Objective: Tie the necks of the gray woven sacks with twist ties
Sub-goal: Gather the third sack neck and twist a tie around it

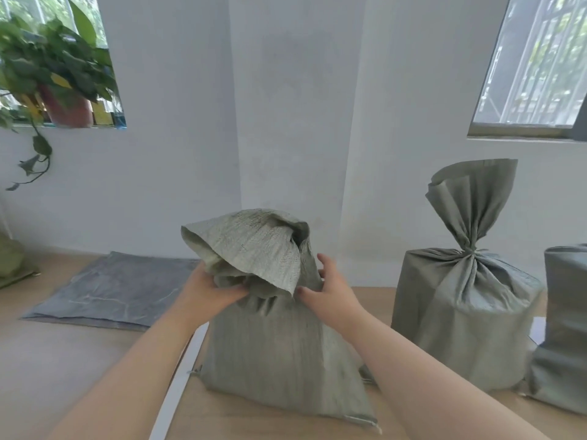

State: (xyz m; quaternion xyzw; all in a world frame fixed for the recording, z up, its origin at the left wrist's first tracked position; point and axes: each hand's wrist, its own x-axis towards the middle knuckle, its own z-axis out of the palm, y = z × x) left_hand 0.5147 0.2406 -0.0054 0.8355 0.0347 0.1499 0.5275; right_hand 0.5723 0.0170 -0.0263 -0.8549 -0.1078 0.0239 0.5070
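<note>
Bench: light wood bench (79,360), white wall (286,106) behind it.
Room: L window (22,14) w/ potted plant (54,74) on the sill; R window (533,58).
Sack: sack (279,350) stands mid-bench btwn the arms, neck untied, mouth flopped to L.
L grip: L grip (209,293) curled into the bunched neck under the flop, holding it.
R grip: R grip (330,290) spread, thumb & fingers laid vs. R side of the neck.
Others: tied sack (467,312) near on R, neck cinched, top fanned; 3rd sack (562,328) cut off at R edge; flat pile (117,290) on L.
Texture: gray-green woven, fine-ribbed, creased.
</note>
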